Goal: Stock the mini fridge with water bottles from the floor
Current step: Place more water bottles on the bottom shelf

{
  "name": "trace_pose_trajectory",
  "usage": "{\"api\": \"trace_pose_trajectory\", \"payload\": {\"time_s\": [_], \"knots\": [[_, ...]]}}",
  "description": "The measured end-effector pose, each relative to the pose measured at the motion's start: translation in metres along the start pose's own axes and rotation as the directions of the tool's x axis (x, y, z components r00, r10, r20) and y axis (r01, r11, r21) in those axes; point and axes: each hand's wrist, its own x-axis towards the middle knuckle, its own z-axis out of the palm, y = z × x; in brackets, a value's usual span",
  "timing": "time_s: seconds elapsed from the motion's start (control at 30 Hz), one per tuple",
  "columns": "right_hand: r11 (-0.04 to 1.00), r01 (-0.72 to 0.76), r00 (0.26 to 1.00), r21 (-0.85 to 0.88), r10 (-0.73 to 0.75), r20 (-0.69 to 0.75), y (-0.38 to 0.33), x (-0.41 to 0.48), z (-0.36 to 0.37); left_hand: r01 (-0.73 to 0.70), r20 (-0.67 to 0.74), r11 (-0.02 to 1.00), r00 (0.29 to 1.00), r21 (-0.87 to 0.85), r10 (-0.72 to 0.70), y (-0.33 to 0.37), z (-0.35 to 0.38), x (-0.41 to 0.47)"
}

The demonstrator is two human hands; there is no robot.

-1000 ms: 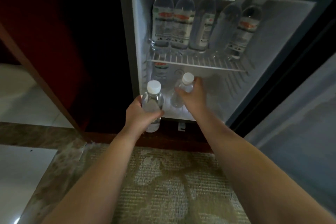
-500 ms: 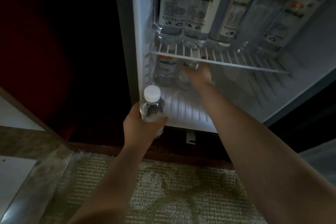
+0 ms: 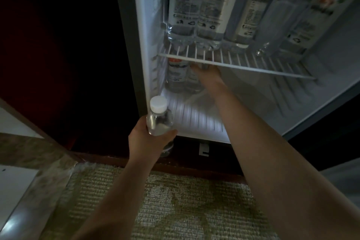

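The mini fridge [image 3: 142, 48] stands open. Several labelled water bottles [image 3: 210, 6] fill its upper wire shelf [image 3: 253, 66]. On the lower floor at the back left stands one labelled bottle [image 3: 175, 76]. Beside it is a second bottle [image 3: 192, 82], and my right hand [image 3: 208, 75] is closed around its top, just under the shelf. My left hand [image 3: 150, 140] grips a clear white-capped bottle [image 3: 158, 119] upright, just outside the fridge's lower left corner.
The fridge's lower ribbed floor [image 3: 196, 117] is bare to the right of my arm. A dark cabinet wall [image 3: 68, 54] is on the left. A beige patterned rug [image 3: 175, 204] and a wooden plinth [image 3: 185, 167] lie below. The dark fridge door [image 3: 331, 132] sits to the right.
The view has moved closer to the fridge. My right hand carried its bottle deep onto the lower floor beside the labelled one. My left hand kept its bottle by the fridge's corner.
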Motion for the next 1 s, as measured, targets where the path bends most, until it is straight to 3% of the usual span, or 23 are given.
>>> {"api": "trace_pose_trajectory", "payload": {"time_s": [0.13,0.3,0.4,0.47,0.53,0.57,0.67,0.83,0.93,1.0], "knots": [[1.000,-0.004,1.000,-0.002,0.004,-0.007,0.019,-0.025,-0.005,0.015,-0.007,1.000,1.000,0.004,-0.015,0.003,0.001,-0.001],[0.984,-0.037,0.999,0.177,0.034,0.019,0.046,-0.078,-0.012,0.016,-0.013,1.000,1.000,-0.015,-0.017,0.014,0.001,-0.007],[0.981,-0.093,0.946,0.171,0.034,0.322,0.056,-0.110,-0.027,-0.005,-0.019,1.000,1.000,-0.017,0.005,0.022,0.002,-0.010],[0.994,-0.082,0.815,0.068,0.028,0.578,0.062,-0.130,-0.037,-0.029,-0.024,1.000,0.999,-0.002,0.028,0.026,0.004,-0.011],[0.999,-0.022,0.732,-0.040,0.043,0.680,0.069,-0.143,-0.034,-0.043,-0.022,0.999,0.999,0.022,0.044,0.029,0.009,-0.012],[0.999,0.009,0.731,-0.051,0.028,0.682,0.071,-0.148,-0.030,-0.055,-0.020,0.997,0.998,0.046,0.056,0.030,0.013,-0.013],[0.998,0.069,0.831,0.006,-0.061,0.553,0.075,-0.160,-0.018,-0.083,0.002,0.992,0.996,0.099,0.084,0.035,0.022,-0.016],[0.990,0.127,0.915,0.061,-0.141,0.379,0.079,-0.156,-0.024,-0.104,0.118,0.993,0.988,0.053,0.097,0.052,0.032,-0.026],[0.994,0.103,0.959,0.031,-0.108,0.264,0.083,-0.138,-0.039,0.005,0.288,0.997,0.957,-0.074,0.017,0.062,0.032,-0.030],[0.993,0.099,0.980,-0.062,-0.087,0.179,0.086,-0.122,-0.052,0.069,0.351,0.996,0.935,-0.065,-0.042,0.057,0.032,-0.029]]}}
